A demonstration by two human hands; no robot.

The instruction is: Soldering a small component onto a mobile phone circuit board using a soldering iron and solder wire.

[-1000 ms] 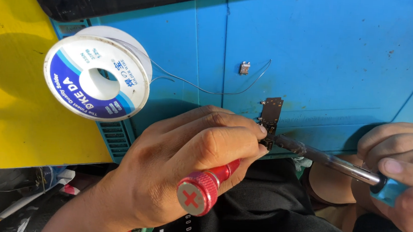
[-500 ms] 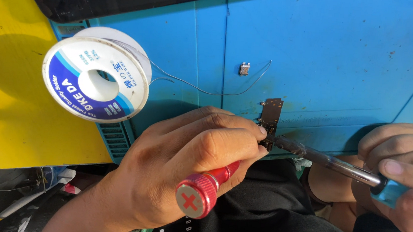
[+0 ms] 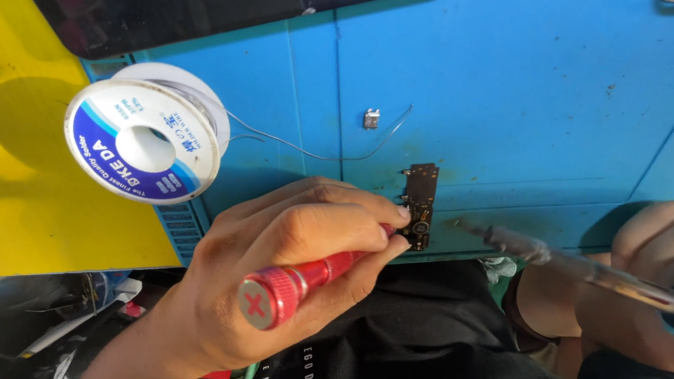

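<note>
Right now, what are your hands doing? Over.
Left hand grips red screwdriver on small circuit board. Right hand holds soldering iron nearby. Solder spool aside.

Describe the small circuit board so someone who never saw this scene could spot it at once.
On the blue mat, look at its near edge, right of the solder spool. The circuit board lies there, at the left hand's fingertips. It is dark and narrow, unlike the tiny silver part farther up.

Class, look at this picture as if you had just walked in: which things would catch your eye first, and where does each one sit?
The left hand fills the lower middle, gripping a red screwdriver whose tip meets a small dark circuit board at the near edge of the blue mat. At upper left a solder spool stands out, its thin wire trailing right. The right hand at the right edge points a soldering iron toward the board.
</note>
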